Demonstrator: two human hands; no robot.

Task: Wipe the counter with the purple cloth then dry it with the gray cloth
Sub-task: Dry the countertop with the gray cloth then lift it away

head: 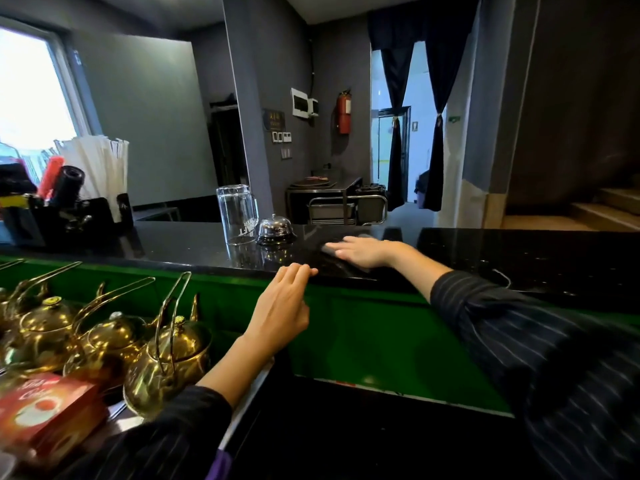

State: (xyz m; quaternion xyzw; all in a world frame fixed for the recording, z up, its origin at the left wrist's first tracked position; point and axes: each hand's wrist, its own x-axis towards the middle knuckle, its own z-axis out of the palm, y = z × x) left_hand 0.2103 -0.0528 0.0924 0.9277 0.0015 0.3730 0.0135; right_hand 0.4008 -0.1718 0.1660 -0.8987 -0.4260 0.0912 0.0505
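Observation:
The black glossy counter (485, 251) runs across the middle of the view. My right hand (367, 251) lies flat, palm down, on a gray cloth (328, 249) spread on the counter just right of the bell. The cloth looks blurred and only its edges show around my fingers. My left hand (282, 310) holds nothing, and its fingertips rest on the counter's near edge. A bit of purple cloth (221, 464) shows at the bottom of the view, beside my left sleeve.
A clear glass mug (237, 214) and a chrome call bell (276, 230) stand on the counter left of my right hand. A black caddy (79, 216) with straws sits at far left. Brass teapots (166, 355) and a red box (45, 410) are below the counter.

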